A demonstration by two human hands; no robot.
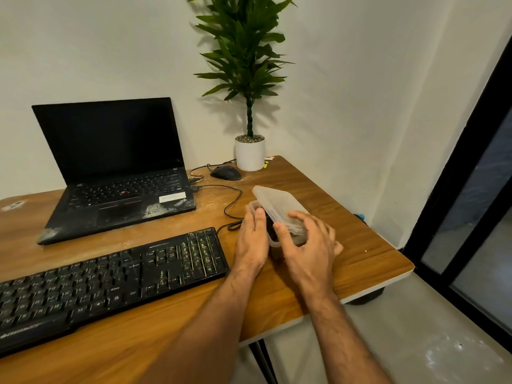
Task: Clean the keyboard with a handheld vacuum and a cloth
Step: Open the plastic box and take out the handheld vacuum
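Note:
A dusty black keyboard (110,278) lies on the wooden desk (171,328) at the lower left, with pale crumbs between its keys. To its right stands a clear plastic container (256,207) with something dark inside. My left hand (253,239) lies flat against the container's left side, fingers straight. My right hand (307,239) grips the translucent lid (277,202), which is tilted up off the container at its far end. No vacuum or cloth is visible.
An open black laptop (116,173) with dust on its palm rest stands behind the keyboard. A black mouse (225,172) and its cable lie near a white potted plant (250,155) at the back corner. The desk's right edge (388,281) drops to the floor beside a dark glass door.

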